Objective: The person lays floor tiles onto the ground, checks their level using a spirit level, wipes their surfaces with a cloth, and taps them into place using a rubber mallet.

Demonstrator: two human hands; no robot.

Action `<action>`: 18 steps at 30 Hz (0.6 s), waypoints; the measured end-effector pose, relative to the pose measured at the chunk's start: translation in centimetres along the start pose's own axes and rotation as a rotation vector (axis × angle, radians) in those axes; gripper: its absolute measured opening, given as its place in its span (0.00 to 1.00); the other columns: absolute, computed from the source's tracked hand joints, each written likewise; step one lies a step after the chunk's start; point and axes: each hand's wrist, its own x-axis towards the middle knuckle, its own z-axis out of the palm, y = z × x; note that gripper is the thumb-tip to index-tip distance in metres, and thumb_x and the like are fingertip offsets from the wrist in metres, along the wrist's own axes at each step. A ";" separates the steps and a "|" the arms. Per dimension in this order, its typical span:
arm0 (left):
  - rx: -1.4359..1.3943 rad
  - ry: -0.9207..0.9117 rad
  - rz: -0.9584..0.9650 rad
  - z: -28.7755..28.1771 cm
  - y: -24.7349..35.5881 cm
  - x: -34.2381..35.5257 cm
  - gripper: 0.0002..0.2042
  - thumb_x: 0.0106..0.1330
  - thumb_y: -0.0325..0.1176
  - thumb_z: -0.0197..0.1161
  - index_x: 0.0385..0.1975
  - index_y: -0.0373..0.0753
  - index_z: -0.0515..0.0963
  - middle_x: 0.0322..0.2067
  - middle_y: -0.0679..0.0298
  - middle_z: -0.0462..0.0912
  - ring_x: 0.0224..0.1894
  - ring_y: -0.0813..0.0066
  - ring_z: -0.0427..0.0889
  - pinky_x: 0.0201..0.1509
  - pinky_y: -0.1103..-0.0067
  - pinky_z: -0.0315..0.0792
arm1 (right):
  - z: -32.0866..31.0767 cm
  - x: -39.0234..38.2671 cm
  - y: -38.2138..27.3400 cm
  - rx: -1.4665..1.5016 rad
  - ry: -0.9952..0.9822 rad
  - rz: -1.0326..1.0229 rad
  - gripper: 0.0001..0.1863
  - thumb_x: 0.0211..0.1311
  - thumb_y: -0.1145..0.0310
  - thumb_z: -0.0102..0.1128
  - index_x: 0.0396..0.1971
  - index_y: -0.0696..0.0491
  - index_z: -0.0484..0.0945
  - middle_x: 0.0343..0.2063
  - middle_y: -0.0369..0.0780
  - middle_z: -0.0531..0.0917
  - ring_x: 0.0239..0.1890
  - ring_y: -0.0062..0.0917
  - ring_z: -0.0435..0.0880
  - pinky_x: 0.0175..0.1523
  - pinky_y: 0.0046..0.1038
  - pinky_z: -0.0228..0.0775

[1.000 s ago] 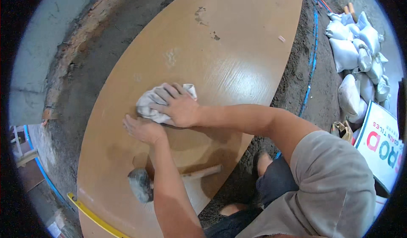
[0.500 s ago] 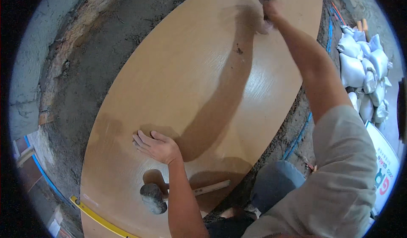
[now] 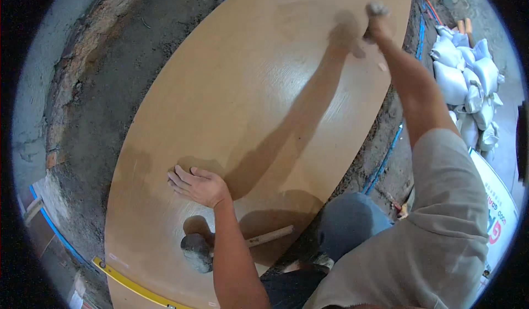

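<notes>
While kneeling at the board's near edge:
- yellow level (image 3: 132,284) along near-left corner
- mallet (image 3: 196,251) by near edge, head left
- left hand (image 3: 199,185) open, flat on wooden board (image 3: 248,99), near-left part
- right hand (image 3: 378,23) closed on rag (image 3: 377,8), far-right corner
- white sacks (image 3: 468,83) off right edge

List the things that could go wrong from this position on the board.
1. The right hand reaches far across the wooden board with a cloth bunched in it; so stretched, the person might overbalance.
2. The left hand props flat on the board; it could slip.
3. The mallet lies by the left forearm and might get knocked.
</notes>
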 end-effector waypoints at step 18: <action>0.102 0.053 0.082 0.5 0.2 0.1 0.20 0.67 0.37 0.44 0.55 0.33 0.65 0.58 0.44 0.64 0.60 0.45 0.62 0.61 0.56 0.58 | 6.0 -13.2 -9.3 -1.970 1.451 -0.334 0.12 0.56 0.64 0.56 0.34 0.56 0.76 0.33 0.46 0.79 0.34 0.31 0.78 0.39 0.39 0.72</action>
